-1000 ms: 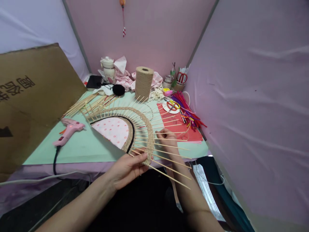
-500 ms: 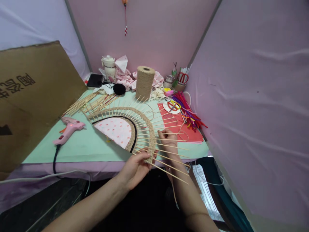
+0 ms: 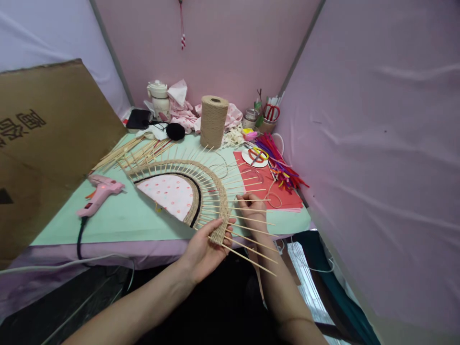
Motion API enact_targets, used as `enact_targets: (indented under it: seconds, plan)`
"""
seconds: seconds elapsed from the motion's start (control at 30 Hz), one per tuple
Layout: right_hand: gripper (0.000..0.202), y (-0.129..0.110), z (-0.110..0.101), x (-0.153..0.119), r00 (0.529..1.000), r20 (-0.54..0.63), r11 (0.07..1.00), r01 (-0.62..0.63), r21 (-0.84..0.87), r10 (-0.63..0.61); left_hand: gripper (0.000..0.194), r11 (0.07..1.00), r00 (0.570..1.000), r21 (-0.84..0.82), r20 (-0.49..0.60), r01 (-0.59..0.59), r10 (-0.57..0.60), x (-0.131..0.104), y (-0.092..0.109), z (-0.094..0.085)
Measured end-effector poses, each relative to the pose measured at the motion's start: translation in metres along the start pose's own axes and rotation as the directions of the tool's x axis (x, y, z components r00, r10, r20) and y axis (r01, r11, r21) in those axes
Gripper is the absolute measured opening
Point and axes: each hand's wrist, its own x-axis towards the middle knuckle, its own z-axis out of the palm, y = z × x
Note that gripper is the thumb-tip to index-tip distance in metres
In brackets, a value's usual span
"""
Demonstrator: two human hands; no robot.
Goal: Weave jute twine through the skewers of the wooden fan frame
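A half-round woven fan of thin wooden sticks and twine (image 3: 223, 203) tilts over the front of the table, its sticks spread outward. White cloth with pink dots (image 3: 168, 194) covers its inner half-circle, edged by a black band and tan twine. My left hand (image 3: 206, 251) is closed around the near end of the outer twine band, thumb on top and fingers beneath. Among the stick tips at the right, my right hand (image 3: 253, 208) is pinched beside the band, seemingly on a thin strand of twine; sticks partly cover it.
A pink glue gun (image 3: 104, 191) lies left, near a cardboard sheet (image 3: 53, 143). Behind the fan stand a twine spool (image 3: 213, 122) and a white bottle (image 3: 158, 100). Loose sticks (image 3: 120, 151) lie back left. Red paper (image 3: 266, 187), scissors and pipe cleaners (image 3: 283, 163) are at right.
The fan and my left hand have shifted slightly, and the left fingers show more around the band's end. My right hand stays pinched beside the band. The view has moved a little.
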Motion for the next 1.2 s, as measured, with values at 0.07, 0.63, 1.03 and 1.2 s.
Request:
enact_targets:
  seconds: [0.07, 0.63, 1.03, 1.2]
  plan:
    - [0.036, 0.001, -0.002, 0.000, 1.000, -0.001, 1.000, 0.013, 0.016, -0.013, 0.023, 1.000, 1.000, -0.015, 0.007, 0.005, -0.005, 0.000, 0.000, -0.002]
    - [0.020, 0.020, -0.097, -0.021, 0.954, 0.201, 0.972, 0.232, -0.034, -0.221, 0.021, 1.000, 0.999, -0.001, -0.016, -0.030, 0.030, 0.003, -0.005, -0.007]
    - [0.013, -0.002, -0.114, -0.030, 0.948, 0.008, 0.946, 0.319, -0.057, -0.319, 0.023, 0.999, 0.999, 0.018, -0.031, -0.035, 0.035, 0.002, -0.005, -0.009]
    - [0.024, 0.010, -0.095, -0.021, 0.990, -0.006, 0.989, 0.139, -0.049, -0.139, 0.022, 1.000, 1.000, -0.005, 0.001, -0.017, 0.017, -0.001, -0.004, -0.011]
